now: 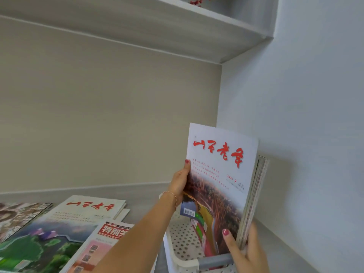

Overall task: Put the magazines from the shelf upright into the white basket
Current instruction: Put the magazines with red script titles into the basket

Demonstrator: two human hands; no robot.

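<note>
Magazine (218, 186) upright, spine leftward, in basket (183, 241)

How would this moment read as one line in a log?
left hand: holds magazine | right hand: grips stack | magazine: upright in basket | shelf: magazines left

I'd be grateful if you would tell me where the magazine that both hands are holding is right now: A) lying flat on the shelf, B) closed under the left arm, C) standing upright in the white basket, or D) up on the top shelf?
C: the magazine stands upright, its lower end inside the white basket, with the left hand and right hand gripping its edges.
</note>
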